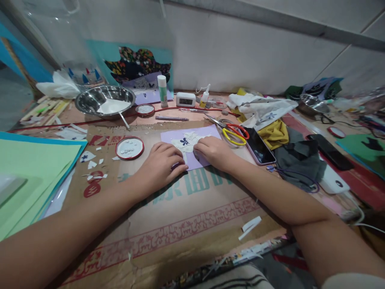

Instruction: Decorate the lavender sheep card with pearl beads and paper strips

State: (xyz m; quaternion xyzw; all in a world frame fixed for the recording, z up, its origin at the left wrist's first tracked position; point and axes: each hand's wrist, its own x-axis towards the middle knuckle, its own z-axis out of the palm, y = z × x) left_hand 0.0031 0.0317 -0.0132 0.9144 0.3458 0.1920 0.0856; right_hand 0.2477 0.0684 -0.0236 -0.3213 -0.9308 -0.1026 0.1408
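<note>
A purple sheet of card [197, 160] lies on the cardboard, bearing a white cloth piece [177, 141] with a dark flower print and tiny white beads. At the card's left edge, my left hand [161, 162] is closed around a dark purple, shiny thing [177, 165], mostly hidden by the fingers. My right hand [213, 151] rests over the card's right side, its fingers bent and pressed together at the edge of the beaded cloth. What its fingertips pinch, if anything, is hidden. Left of my left hand sits a red-rimmed lid [130, 148] holding several pearl-like beads.
Scissors [233, 133] and a phone [260, 146] lie right of the card. Behind are a metal bowl [105, 100], a glue stick [162, 91], a small clock [185, 99] and a glue bottle [205, 97]. Coloured paper [33, 168] is stacked left; cloth [296, 156] is heaped right.
</note>
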